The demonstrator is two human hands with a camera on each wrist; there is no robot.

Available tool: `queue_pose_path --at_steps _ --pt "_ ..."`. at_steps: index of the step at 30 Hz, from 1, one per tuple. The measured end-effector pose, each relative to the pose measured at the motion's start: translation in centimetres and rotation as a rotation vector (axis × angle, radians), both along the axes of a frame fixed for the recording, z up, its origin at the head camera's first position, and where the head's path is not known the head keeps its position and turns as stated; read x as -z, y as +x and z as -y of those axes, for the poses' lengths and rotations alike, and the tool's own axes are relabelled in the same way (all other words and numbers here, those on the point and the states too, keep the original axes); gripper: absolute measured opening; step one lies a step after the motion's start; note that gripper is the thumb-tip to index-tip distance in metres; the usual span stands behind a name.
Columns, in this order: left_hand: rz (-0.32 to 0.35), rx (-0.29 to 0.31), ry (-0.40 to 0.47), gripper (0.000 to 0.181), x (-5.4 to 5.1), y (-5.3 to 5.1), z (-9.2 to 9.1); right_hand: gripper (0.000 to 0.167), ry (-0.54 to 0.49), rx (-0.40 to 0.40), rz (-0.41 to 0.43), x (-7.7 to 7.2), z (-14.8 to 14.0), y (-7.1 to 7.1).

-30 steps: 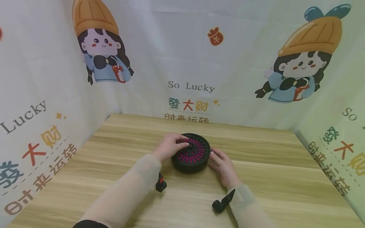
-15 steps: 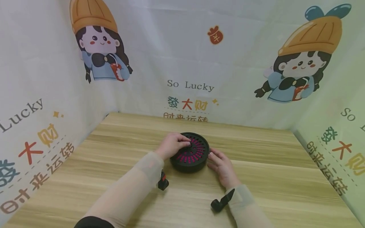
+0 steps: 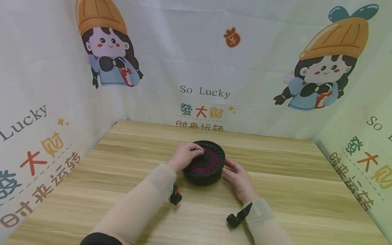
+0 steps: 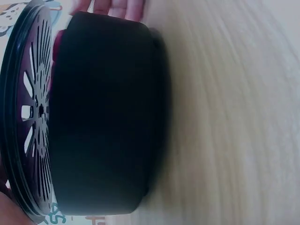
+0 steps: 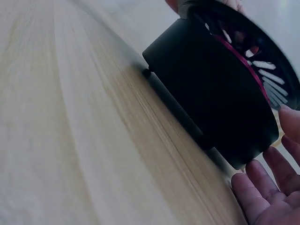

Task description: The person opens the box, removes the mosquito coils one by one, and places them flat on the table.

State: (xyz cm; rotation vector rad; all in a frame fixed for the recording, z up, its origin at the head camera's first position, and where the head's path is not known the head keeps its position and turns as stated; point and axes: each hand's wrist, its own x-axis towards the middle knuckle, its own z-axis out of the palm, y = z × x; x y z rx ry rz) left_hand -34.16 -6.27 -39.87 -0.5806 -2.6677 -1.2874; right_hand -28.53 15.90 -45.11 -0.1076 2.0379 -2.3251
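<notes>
A round black container base (image 3: 202, 179) stands on the table in the head view. Its slotted black lid (image 3: 218, 152) is raised a little above it, and magenta shows through the slots. My left hand (image 3: 185, 156) pinches the small knob at the lid's middle between thumb and fingers. A gap between lid rim (image 4: 10, 112) and base wall (image 4: 101, 117) shows in the left wrist view. My right hand (image 3: 240, 181) is at the right side of the base, fingers fairly straight. In the right wrist view its fingertips (image 5: 255, 168) touch or nearly touch the base's lower edge.
The wood-grain table (image 3: 122, 153) reaches back to a printed cloth backdrop (image 3: 183, 51), which also runs along both sides. Small black wrist-camera mounts (image 3: 176, 195) hang below each cuff.
The left hand has lifted the lid slightly off the base, and the magenta in the slots has darkened. The right hand has stayed nearly still beside the base.
</notes>
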Motion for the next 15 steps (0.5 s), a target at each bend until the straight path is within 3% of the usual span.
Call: queue_pose_path --at_steps 8,15 --pt "0.055 -0.042 0.122 0.016 -1.4 0.4 0.7 0.051 0.067 0.008 -0.017 0.2 0.2 0.1" --pt "0.131 -0.095 0.178 0.022 -2.6 0.4 3.7 0.052 0.073 -0.006 -0.008 0.2 0.2 0.2"
